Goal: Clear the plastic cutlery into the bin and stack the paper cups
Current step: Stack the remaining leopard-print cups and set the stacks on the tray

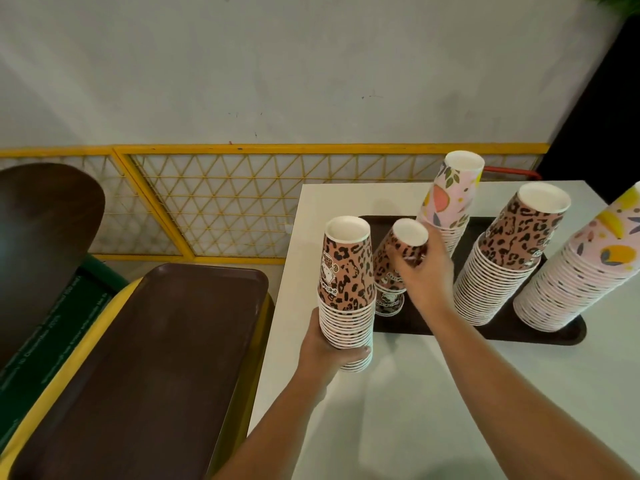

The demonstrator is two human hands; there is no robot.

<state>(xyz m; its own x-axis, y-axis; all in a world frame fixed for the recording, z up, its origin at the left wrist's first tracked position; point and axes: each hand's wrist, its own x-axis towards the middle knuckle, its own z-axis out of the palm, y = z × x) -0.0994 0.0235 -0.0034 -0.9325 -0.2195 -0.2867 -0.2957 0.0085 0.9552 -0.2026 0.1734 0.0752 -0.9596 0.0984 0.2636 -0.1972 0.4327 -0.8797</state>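
Stacking cups: right hand grips short leopard cup stack, left hand holds taller leopard stack.
Lift the short stack straight off the tray, line up rims, seat it squarely on the taller one, which stands just left of it at the table edge; three more stacks sit right. No cutlery visible.

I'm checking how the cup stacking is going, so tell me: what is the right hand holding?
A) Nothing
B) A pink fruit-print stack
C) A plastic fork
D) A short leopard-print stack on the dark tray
D: the right hand curls round the top of a short leopard-print stack standing on the dark tray, while the left hand grips a taller leopard-print stack near the table edge.
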